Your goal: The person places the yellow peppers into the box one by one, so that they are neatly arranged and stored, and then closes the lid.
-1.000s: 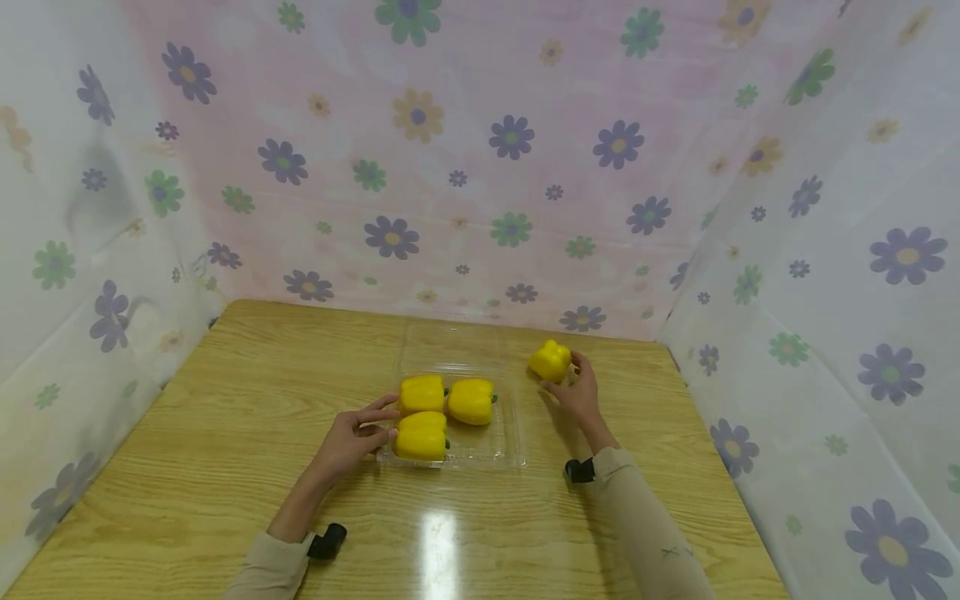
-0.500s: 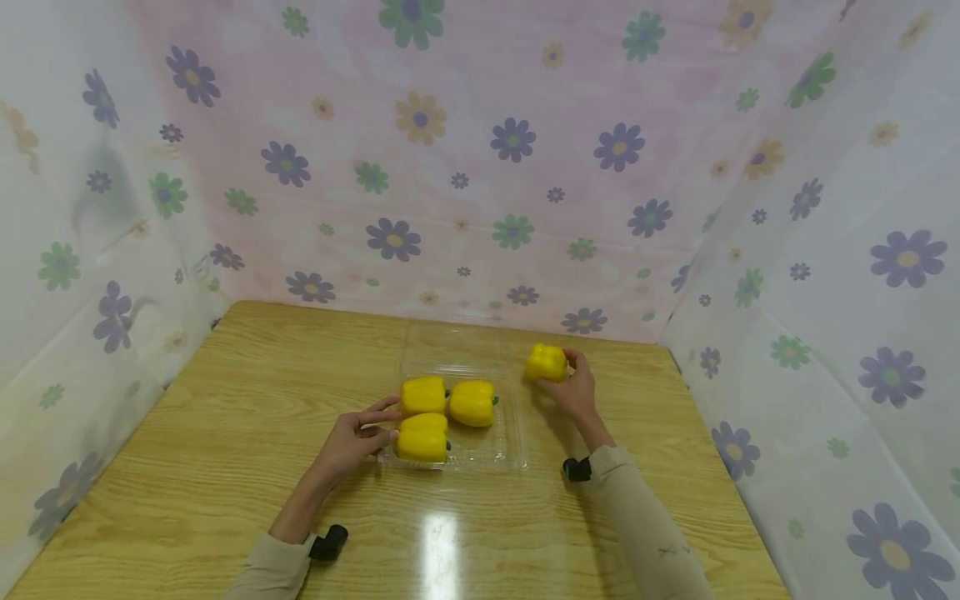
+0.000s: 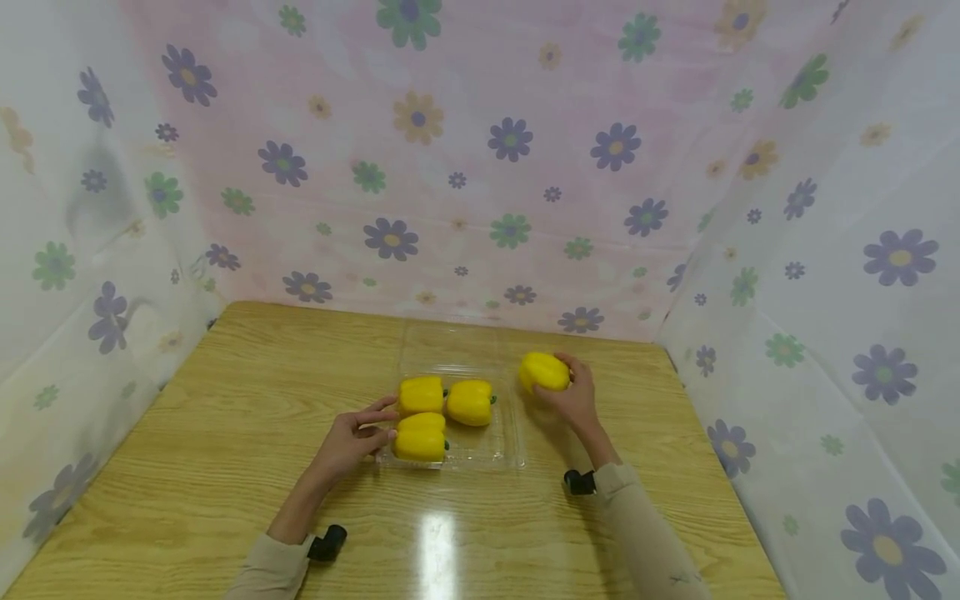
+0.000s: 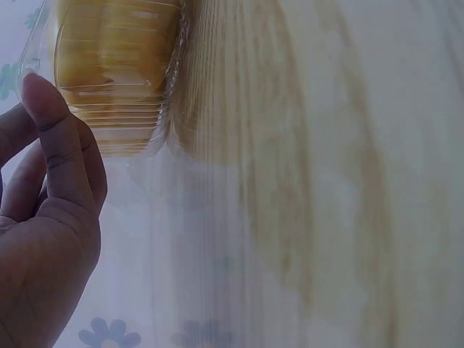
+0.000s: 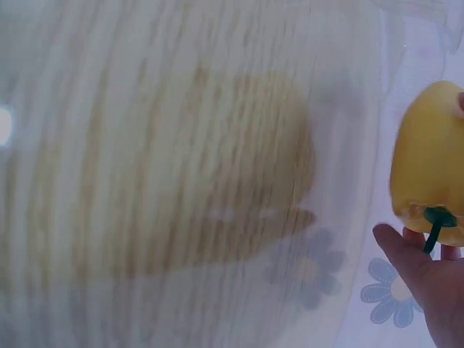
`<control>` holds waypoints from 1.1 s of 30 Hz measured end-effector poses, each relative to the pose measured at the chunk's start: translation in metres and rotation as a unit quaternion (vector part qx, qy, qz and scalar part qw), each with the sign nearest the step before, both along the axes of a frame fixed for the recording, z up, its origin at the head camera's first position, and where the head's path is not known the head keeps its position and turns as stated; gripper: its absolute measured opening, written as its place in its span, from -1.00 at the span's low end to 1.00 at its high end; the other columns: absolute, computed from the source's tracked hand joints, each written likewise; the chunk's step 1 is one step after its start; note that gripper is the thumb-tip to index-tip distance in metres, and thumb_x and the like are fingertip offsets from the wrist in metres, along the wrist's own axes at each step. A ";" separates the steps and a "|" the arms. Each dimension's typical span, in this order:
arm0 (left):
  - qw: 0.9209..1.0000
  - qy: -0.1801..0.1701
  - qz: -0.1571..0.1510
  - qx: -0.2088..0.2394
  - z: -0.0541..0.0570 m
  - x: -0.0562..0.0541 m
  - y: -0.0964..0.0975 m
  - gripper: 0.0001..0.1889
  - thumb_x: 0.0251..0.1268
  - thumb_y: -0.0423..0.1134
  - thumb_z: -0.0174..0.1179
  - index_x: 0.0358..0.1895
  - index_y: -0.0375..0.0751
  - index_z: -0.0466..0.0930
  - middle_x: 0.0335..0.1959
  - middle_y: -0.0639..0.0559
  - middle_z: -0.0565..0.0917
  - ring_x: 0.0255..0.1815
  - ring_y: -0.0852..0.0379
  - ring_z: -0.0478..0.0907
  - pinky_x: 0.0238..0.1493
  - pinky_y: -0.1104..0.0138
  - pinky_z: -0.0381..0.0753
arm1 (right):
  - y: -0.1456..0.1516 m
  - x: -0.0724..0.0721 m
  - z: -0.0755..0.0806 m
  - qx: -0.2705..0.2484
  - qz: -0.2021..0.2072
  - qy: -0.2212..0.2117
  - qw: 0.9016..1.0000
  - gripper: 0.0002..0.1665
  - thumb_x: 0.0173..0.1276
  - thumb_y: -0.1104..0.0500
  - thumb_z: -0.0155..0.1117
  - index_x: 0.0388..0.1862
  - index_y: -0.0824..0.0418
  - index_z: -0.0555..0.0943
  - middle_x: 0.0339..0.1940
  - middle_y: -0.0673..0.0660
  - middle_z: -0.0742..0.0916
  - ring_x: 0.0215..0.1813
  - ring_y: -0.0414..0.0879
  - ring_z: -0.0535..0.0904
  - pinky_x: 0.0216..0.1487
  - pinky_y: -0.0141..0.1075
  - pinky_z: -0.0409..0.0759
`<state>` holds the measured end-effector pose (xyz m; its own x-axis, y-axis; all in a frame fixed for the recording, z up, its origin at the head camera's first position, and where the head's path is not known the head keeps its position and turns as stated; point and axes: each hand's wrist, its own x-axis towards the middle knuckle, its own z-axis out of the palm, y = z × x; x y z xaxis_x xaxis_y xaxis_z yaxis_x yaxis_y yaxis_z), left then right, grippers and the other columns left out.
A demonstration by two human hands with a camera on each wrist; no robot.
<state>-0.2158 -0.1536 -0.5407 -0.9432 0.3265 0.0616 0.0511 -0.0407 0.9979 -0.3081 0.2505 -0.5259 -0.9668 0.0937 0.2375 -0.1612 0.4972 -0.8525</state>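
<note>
Near the back right of the table in the head view, my right hand [image 3: 573, 395] holds a yellow bell pepper [image 3: 543, 372]. The right wrist view shows that pepper [image 5: 429, 156] from its green-stemmed end, with the stem pointing toward the palm. A clear plastic hinged container [image 3: 517, 454] lies open at mid-table. Inside it sit three more yellow bell peppers: one at upper left [image 3: 421, 395], another at lower left [image 3: 420, 437], a third to the right [image 3: 470, 402]. My left hand [image 3: 356, 439] grips the container's left rim, thumb [image 4: 52, 109] against the plastic.
The container's transparent lid [image 3: 452, 348] lies folded back behind the tray. Bare wood table [image 3: 285, 367] surrounds it. Flower-printed cloth [image 3: 450, 208] hangs along the back and both sides.
My right hand has turned the pepper, swinging its lobed end away to show a smooth side, and shifted it slightly left and nearer. The left hand and the container stay put.
</note>
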 end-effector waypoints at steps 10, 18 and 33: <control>1.000 -0.004 0.004 -0.006 0.001 0.001 -0.001 -0.57 0.42 -0.41 0.26 0.26 -0.59 0.51 0.57 -0.29 0.24 -0.28 0.13 0.67 -0.43 0.39 0.68 | 0.000 0.006 -0.010 0.041 0.026 -0.026 0.998 -0.01 0.08 0.30 0.62 0.49 0.36 0.36 0.37 0.39 0.42 0.34 0.31 0.39 0.35 0.20 0.46; 1.000 -0.003 0.007 -0.015 0.002 0.002 -0.002 -0.57 0.42 -0.39 0.27 0.25 -0.57 0.53 0.57 -0.29 0.25 -0.26 0.18 0.68 -0.43 0.38 0.68 | 0.000 0.013 -0.016 0.008 0.041 -0.059 0.997 -0.01 0.31 0.23 0.48 0.60 0.33 0.18 0.52 0.40 0.31 0.43 0.31 0.35 0.41 0.16 0.41; 1.000 -0.006 0.013 -0.019 0.003 0.001 0.002 -0.59 0.41 -0.40 0.27 0.24 -0.57 0.54 0.55 -0.27 0.29 -0.29 0.11 0.67 -0.47 0.39 0.65 | 0.001 0.029 -0.004 -0.078 0.059 -0.090 0.991 -0.09 0.50 0.19 0.31 0.61 0.39 0.05 0.51 0.50 0.25 0.49 0.40 0.26 0.49 0.18 0.32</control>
